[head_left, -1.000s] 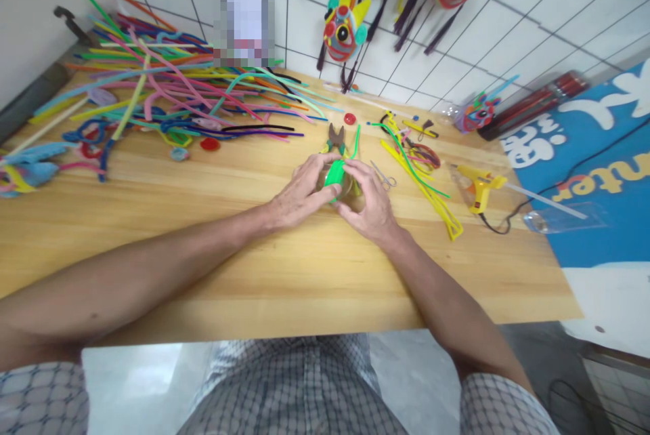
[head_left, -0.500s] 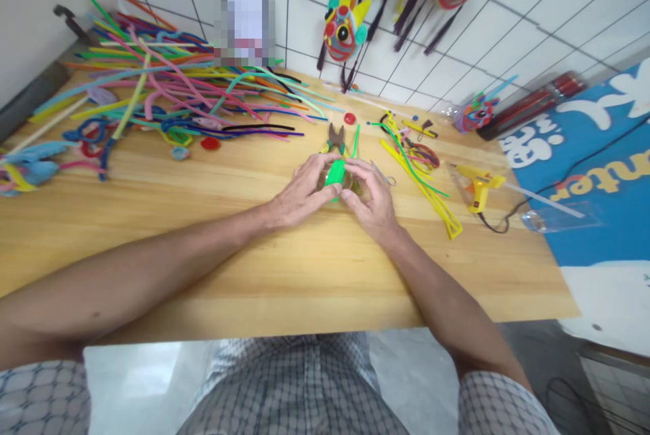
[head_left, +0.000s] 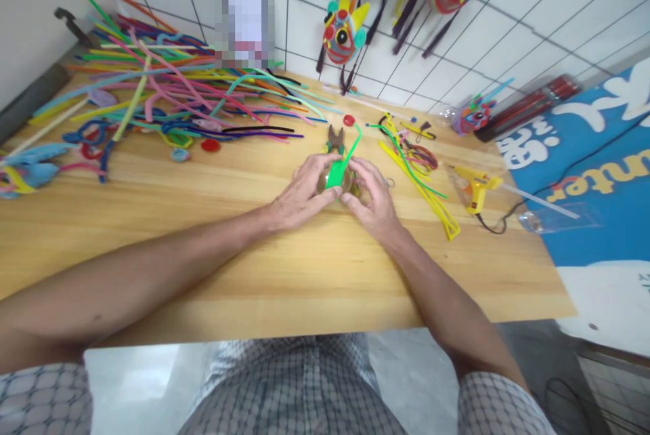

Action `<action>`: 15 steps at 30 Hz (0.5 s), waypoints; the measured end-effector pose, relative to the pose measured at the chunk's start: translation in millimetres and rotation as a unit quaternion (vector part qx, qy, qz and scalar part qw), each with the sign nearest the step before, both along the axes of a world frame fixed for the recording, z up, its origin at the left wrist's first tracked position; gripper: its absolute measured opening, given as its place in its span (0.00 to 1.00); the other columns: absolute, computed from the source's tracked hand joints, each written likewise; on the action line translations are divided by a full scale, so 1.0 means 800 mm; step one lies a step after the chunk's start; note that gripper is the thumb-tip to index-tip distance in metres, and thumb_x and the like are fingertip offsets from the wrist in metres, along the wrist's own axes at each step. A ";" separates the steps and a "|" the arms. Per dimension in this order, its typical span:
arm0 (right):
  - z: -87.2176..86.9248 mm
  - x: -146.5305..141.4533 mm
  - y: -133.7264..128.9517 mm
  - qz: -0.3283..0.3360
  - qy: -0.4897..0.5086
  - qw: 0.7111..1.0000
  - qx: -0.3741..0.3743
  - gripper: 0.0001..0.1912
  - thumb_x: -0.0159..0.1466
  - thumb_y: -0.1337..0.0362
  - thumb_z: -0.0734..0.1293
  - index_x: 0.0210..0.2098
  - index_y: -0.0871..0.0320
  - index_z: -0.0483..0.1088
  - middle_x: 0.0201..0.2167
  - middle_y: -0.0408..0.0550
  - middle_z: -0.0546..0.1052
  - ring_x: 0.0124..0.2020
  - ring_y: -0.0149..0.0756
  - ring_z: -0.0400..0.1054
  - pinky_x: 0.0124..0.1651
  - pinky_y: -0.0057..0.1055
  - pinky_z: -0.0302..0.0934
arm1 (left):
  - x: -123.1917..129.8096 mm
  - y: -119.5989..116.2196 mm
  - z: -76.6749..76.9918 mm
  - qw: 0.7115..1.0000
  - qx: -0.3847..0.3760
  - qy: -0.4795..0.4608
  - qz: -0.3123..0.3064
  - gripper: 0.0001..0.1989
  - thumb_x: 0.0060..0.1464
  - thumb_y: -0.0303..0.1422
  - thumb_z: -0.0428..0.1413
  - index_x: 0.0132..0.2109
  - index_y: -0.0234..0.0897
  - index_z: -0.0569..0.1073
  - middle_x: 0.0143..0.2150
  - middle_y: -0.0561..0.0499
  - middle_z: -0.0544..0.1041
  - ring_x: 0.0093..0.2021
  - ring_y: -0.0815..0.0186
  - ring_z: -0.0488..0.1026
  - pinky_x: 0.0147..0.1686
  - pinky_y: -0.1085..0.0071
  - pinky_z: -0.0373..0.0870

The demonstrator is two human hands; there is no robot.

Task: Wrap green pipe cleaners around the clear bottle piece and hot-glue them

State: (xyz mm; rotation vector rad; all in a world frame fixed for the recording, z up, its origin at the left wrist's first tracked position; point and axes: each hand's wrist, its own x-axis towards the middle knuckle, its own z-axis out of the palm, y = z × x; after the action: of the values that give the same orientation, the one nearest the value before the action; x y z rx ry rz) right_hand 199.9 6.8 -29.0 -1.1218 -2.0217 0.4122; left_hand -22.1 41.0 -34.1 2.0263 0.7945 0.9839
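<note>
Between my hands is a clear round ball [head_left: 346, 182] with a bright green strip band [head_left: 335, 174] over its middle; a loose green end sticks up and away from me. My left hand [head_left: 308, 192] grips the ball from the left, thumb on the green band. From the right, my right hand [head_left: 372, 199] holds the ball with its fingers curved round the side. Pliers [head_left: 336, 139] with dark jaws lie just beyond the hands, their handles partly hidden. Part of a pair of scissors [head_left: 389, 182] shows beside my right hand.
Many coloured fuzzy stems [head_left: 193, 89] are heaped at the back left. Yellow stems [head_left: 424, 192] lie to the right, then a yellow glue gun [head_left: 477, 188] with its cord. Red discs [head_left: 210, 145] rest on the wooden table [head_left: 244, 279]. Decorated masks [head_left: 343, 35] hang at the wall.
The loose green end now leans to the right and bends at its tip, where it stood straighter before. My hands have barely moved and keep hold of the ball.
</note>
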 end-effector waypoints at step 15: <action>0.017 -0.004 0.005 -0.125 0.147 0.980 -0.057 0.21 0.70 0.44 0.67 0.47 0.54 0.77 0.48 0.50 0.82 0.50 0.43 0.76 0.54 0.41 0.72 | 0.003 -0.002 -0.001 0.998 0.064 0.020 0.004 0.27 0.67 0.40 0.53 0.69 0.40 0.62 0.67 0.38 0.67 0.69 0.49 0.63 0.70 0.46 0.62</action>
State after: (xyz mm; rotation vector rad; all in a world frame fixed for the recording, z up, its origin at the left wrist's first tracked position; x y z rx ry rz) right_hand 196.4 11.2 -15.1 -1.2851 -1.5954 0.5341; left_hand -20.0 39.8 -35.2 2.1595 0.7789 1.0241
